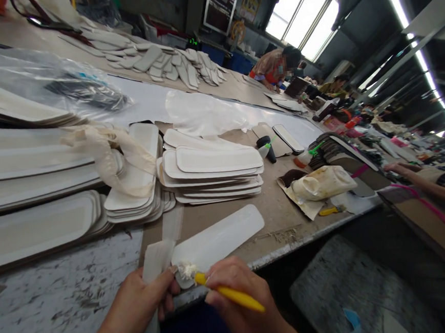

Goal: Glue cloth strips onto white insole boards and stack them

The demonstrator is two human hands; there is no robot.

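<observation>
My right hand point(251, 292) is closed around a yellow-handled brush point(243, 299). Its pale bristles press on the near end of a long white panel with rounded corners point(223, 234), which lies slantwise at the table edge. My left hand point(141, 303) is closed on a white strip of material point(156, 260), thumb on top. Its fingertips are beside the panel's near end, close to the bristles. The strip hangs below the hand, and a thin translucent band point(172, 223) runs from it towards the stacks.
Stacked white panels point(218, 159) stand behind, with more stacks point(38, 222) on the left and a cream cloth strip point(125, 164) over one. To the right are a glue-stained container point(320, 183) and another yellow brush point(331, 211). Co-workers point(274, 67) sit further along the table.
</observation>
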